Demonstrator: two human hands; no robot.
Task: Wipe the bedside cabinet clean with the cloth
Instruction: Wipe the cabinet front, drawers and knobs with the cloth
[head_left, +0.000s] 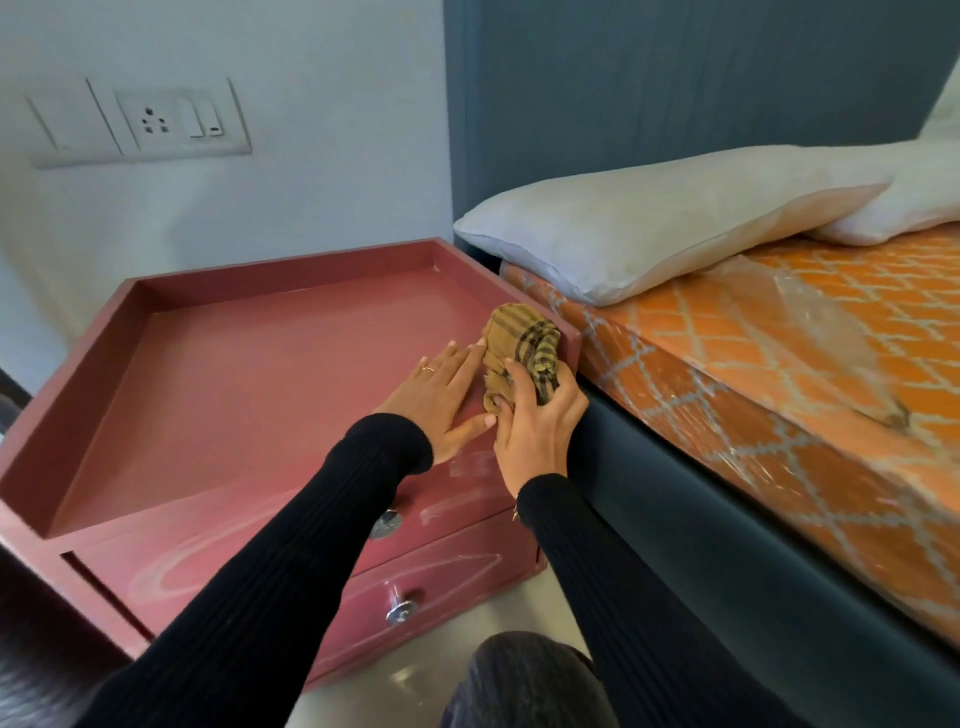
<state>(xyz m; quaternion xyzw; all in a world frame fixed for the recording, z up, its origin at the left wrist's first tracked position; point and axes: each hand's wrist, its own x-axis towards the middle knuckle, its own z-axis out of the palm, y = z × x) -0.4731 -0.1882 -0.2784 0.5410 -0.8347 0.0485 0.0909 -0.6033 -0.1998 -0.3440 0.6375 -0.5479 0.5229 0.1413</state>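
dark-trousered knee (524, 680) sits lowest and closest, so the person seems to be crouched right in front of the bedside cabinet (249, 374), both black sleeves reaching forward over its drawer fronts. two round metal drawer knobs, upper (385, 524) and lower (401, 611), show under the arms, and pale smeary streaks lie across both drawer faces.

up on the recessed top, the right hand (537, 423) has its fingers curled round the bunched tan checked cloth (522, 351), which is pressed into the near right corner against the raised rim beside the mattress (779, 395). the left hand (441, 395) lies flat on the cabinet top just beside it, fingers straight and spread, fingertips touching the cloth's edge; it grips nothing.

to my eye the step in hand is working that corner. it would go better with the cloth flattened out a little, since a tight wad only touches at its high spots. i'd drive a fold of it into the angle where floor meets rim, then draw long overlapping passes toward the far left wall. the flat hand can steady the cabinet. judging by those streaks, the drawer fronts want a pass too, working round the knobs.
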